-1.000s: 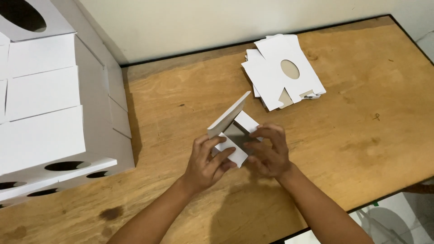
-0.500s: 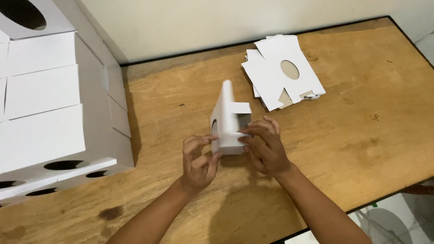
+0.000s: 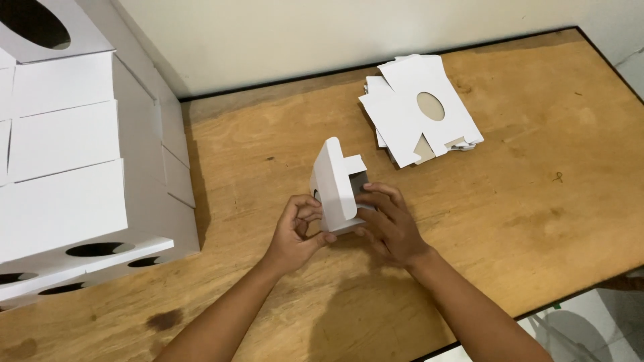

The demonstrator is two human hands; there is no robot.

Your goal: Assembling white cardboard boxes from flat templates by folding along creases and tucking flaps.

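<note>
A small white cardboard box [image 3: 337, 184] stands partly folded on the wooden table [image 3: 282, 141], one flap raised upright and its open side facing right. My left hand [image 3: 295, 233] pinches the box's lower left edge with thumb and fingers. My right hand [image 3: 389, 224] holds the box's right side, fingers pressed against the lower flap. Both hands meet at the base of the box near the table's middle.
A pile of flat white box blanks [image 3: 419, 110] with an oval cut-out lies at the back right. A tall stack of finished white boxes [image 3: 74, 167] with oval holes fills the left side. The table's front edge [image 3: 563, 295] runs close to my right forearm.
The box went from lying tilted and half open to standing upright. Its long flap swung up, and both hands shifted slightly to grip its base.
</note>
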